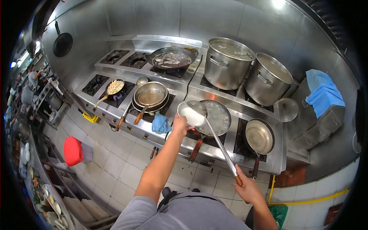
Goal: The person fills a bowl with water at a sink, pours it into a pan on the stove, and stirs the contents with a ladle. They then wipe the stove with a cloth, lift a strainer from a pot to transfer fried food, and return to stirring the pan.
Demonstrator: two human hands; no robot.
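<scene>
My left hand (180, 125) grips the rim of a bowl (189, 117) with white contents, held at the left edge of a wok (219, 117) of pale, bubbling liquid. In my right hand (247, 188) is the wooden end of a long metal ladle (221, 146); its fingers are wrapped round the handle. The ladle's head is over the bowl and partly covers its contents. The wok's wooden handle (196, 150) points toward me, below the bowl. A crumpled blue cloth (161, 124) lies on the stove edge, left of my left hand.
Two tall stockpots (229, 69) stand behind on the raised burners. An empty pan (260, 136) sits at the right. Leftward are a strainer (150, 94) over a pan, a small pan of food (114, 87) on a lit burner and a large wok (171, 59). A red-topped bin (73, 150) stands on the floor.
</scene>
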